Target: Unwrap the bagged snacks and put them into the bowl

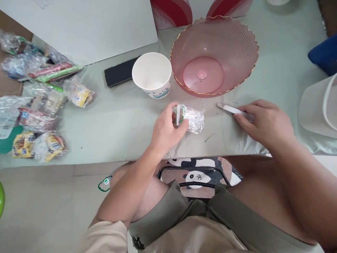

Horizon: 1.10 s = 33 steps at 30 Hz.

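My left hand (168, 128) is closed around a small snack packet (194, 120) in clear, crinkled plastic, with a white serrated end and some green print. Thumb and fingers pinch it just above the cloth near the table's front edge. My right hand (268, 123) grips a slim white utility knife (230, 109), its tip pointing left towards the packet but apart from it. Part of the handle is hidden under my fingers. Beyond both hands stands a pink ribbed bowl (214, 45) with a gold wavy rim, and a white paper cup (152, 73) touches or nearly touches its left side.
A dark phone (119, 72) lies behind the cup, partly hidden. Several wrapped snack packs (50, 146) are piled at the left. A large white box (92, 28) stands at the back. At the right are a white bucket (313, 109) and a blue object (323, 54).
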Tool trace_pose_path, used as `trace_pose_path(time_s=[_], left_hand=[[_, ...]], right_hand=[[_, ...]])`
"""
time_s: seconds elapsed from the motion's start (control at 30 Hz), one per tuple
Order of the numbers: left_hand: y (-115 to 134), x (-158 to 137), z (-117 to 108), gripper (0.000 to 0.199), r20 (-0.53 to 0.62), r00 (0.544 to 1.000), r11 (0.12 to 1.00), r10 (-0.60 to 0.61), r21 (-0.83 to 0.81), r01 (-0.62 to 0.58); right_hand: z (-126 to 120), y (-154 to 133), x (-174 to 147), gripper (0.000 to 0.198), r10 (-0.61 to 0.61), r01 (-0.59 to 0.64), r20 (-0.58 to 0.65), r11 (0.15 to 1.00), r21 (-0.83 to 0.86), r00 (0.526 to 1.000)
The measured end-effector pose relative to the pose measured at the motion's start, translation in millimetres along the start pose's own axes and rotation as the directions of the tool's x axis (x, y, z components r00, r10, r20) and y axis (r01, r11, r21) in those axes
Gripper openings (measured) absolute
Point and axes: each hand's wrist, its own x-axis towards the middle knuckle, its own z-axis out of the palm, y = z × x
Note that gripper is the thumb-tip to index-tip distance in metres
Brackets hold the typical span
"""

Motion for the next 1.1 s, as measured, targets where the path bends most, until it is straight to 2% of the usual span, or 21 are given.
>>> trace_pose_path(time_s=[0.1, 0.13, 0.2, 0.3, 0.37, 0.43, 0.5, 0.6, 0.67, 0.77, 0.9, 1.0, 1.1], left_hand=[[4.7, -1.3, 0.7, 0.053, -0.093, 0.966, 0.955, 0.243, 0.198, -0.221], [6.7, -0.7, 0.7, 0.054, -0.07, 0.951, 0.934, 0.3, 0.225, -0.278], [10.6, 1.1, 1.5, 0.052, 0.027, 0.942, 0.909, 0.334, 0.256, -0.329], [13.7, 3.8, 3.0, 0.026, 0.059, 0.959, 0.931, 0.276, 0.234, -0.282], [13.6, 5.5, 2.3, 0.008, 0.02, 0.974, 0.97, 0.224, 0.098, -0.224], [12.8, 7.2, -0.6, 0.012, -0.007, 0.991, 0.982, 0.132, -0.135, -0.132], [12.3, 8.9, -5.2, 0.018, -0.005, 1.0, 0.927, 0.011, -0.374, -0.012], [11.3, 12.2, -14.6, 0.021, -0.019, 0.992, 0.838, -0.126, -0.538, 0.096], [8.7, 15.2, -21.6, 0.017, -0.086, 0.982, 0.86, -0.168, -0.499, 0.104], [0.5, 19.8, -31.6, 0.021, -0.146, 0.974, 0.93, -0.174, -0.349, 0.114], [-11.8, 22.0, -40.9, 0.031, -0.076, 0.987, 0.976, -0.14, -0.181, 0.125], [-15.7, 21.9, -44.9, 0.03, -0.016, 0.991, 0.988, -0.132, -0.084, 0.13], [-15.4, 24.1, -47.2, 0.026, -0.025, 0.993, 0.992, -0.115, -0.056, 0.113]], right_hand=[[1.0, -10.5, 5.1, 0.028, -0.037, 0.035, -0.07, 0.999, -0.023, 0.997], [1.4, -17.5, 6.4, 0.028, -0.079, 0.082, -0.067, 0.996, 0.031, 0.995], [3.4, -35.4, 7.5, 0.027, -0.18, 0.18, -0.02, 0.968, 0.173, 0.984], [10.1, -65.7, 6.8, 0.029, -0.292, 0.251, 0.07, 0.905, 0.343, 0.954], [16.5, -83.5, 6.7, 0.037, -0.317, 0.254, 0.082, 0.869, 0.425, 0.945], [23.1, -96.6, 7.7, 0.048, -0.323, 0.258, 0.054, 0.835, 0.485, 0.945], [28.2, -104.1, 9.6, 0.057, -0.336, 0.264, 0.045, 0.809, 0.525, 0.941], [31.6, -105.3, 12.4, 0.056, -0.336, 0.225, 0.109, 0.806, 0.547, 0.936], [31.0, -101.7, 13.6, 0.053, -0.323, 0.208, 0.129, 0.818, 0.536, 0.938], [28.4, -94.7, 13.6, 0.04, -0.359, 0.253, 0.113, 0.816, 0.519, 0.926], [25.3, -90.4, 12.6, 0.016, -0.378, 0.263, 0.119, 0.805, 0.532, 0.918], [23.8, -91.3, 14.3, 0.011, -0.38, 0.251, 0.118, 0.783, 0.57, 0.918], [21.6, -93.0, 17.4, 0.009, -0.371, 0.235, 0.11, 0.763, 0.603, 0.922]])
